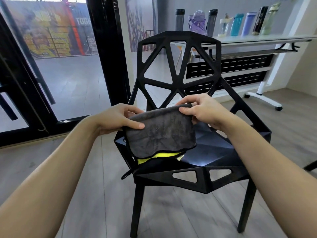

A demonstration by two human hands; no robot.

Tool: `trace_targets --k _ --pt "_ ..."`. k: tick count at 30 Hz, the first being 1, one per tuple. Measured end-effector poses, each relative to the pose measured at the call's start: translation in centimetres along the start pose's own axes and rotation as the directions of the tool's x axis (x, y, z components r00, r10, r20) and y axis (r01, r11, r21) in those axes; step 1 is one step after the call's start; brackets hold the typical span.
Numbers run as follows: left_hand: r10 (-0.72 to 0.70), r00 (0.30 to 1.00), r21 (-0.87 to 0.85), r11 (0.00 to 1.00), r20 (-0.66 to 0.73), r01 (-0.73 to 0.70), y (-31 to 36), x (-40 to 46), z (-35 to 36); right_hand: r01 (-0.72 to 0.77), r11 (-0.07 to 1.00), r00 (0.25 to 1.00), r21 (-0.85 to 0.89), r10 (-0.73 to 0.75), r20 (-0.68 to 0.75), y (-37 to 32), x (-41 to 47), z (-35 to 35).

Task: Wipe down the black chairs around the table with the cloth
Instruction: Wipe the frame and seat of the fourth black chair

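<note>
Your left hand (118,120) and right hand (204,109) pinch the folded grey-and-yellow microfibre cloth (160,133) above the black angular lattice chair (180,66); by the look of it, wiping hasn't begun.

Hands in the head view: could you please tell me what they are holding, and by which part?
Both hold the folded grey-and-yellow microfibre cloth: left hand pinches its upper left edge, right hand its top right corner.

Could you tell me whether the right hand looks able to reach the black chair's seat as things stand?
Probably yes: the right hand hovers just above the black angular plastic chair seat, but grips the folded grey cloth.
</note>
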State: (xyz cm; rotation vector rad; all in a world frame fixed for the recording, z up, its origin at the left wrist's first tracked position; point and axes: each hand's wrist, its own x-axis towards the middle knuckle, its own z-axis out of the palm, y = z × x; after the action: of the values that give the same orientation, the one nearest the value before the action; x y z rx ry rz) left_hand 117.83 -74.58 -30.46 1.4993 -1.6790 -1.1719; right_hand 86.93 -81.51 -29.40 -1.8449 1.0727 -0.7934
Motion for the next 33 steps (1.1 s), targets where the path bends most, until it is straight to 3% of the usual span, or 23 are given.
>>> trace_targets --k 4,8,13,17,19,21,23,26,30,32,33 --pt "0.046 0.980 0.253 0.967 -0.194 0.004 -0.5 0.6 -0.1 0.037 0.998 0.999 -0.048 -0.037 0.009 -0.5 -0.6 -0.2" --pt "0.251 0.858 0.498 0.867 -0.448 0.007 0.4 2.1 -0.5 0.056 0.989 0.998 -0.136 -0.056 0.005 -1.1 -0.6 -0.2" --pt "0.392 0.710 0.466 0.879 -0.586 -0.101 3.1 2.8 -1.6 0.077 0.989 0.988 -0.126 -0.059 0.142 -1.5 -0.8 -1.4" --pt "0.401 0.656 0.401 0.902 -0.640 -0.160 4.7 3.8 -2.2 0.086 0.923 0.974 -0.375 0.002 0.227 -1.6 -1.0 -1.2" --pt "0.405 0.613 0.388 0.906 -0.678 -0.170 5.0 4.0 -2.7 0.120 0.856 0.986 -0.503 -0.044 0.161 -1.6 -0.7 -0.9" --pt "0.401 0.563 0.382 0.911 -0.723 -0.158 5.0 3.9 -3.1 0.117 0.729 0.987 -0.674 -0.161 -0.002 -1.8 -0.4 -1.2" --pt "0.411 0.547 0.416 0.901 -0.729 -0.122 4.9 3.8 -2.8 0.084 0.714 0.960 -0.695 -0.246 -0.136 -2.5 -0.3 -1.3" --pt "0.440 0.559 0.449 0.884 -0.703 -0.131 4.3 3.6 -1.8 -0.083 0.804 0.978 -0.588 -0.049 -0.205 -3.7 0.4 -0.9" --pt "0.431 0.685 0.417 0.887 -0.587 -0.200 3.8 2.4 1.5 -0.295 0.900 0.951 -0.322 0.243 -0.193 -4.2 2.6 0.1" --pt "0.387 0.812 0.275 0.917 -0.437 -0.289 4.2 1.1 3.5 -0.335 0.935 0.939 -0.115 0.320 -0.128 -4.0 3.4 0.6" --pt "0.352 0.893 0.168 0.934 -0.282 -0.315 4.4 0.3 4.4 -0.314 0.949 0.945 -0.030 0.309 -0.104 -3.8 3.5 0.9"
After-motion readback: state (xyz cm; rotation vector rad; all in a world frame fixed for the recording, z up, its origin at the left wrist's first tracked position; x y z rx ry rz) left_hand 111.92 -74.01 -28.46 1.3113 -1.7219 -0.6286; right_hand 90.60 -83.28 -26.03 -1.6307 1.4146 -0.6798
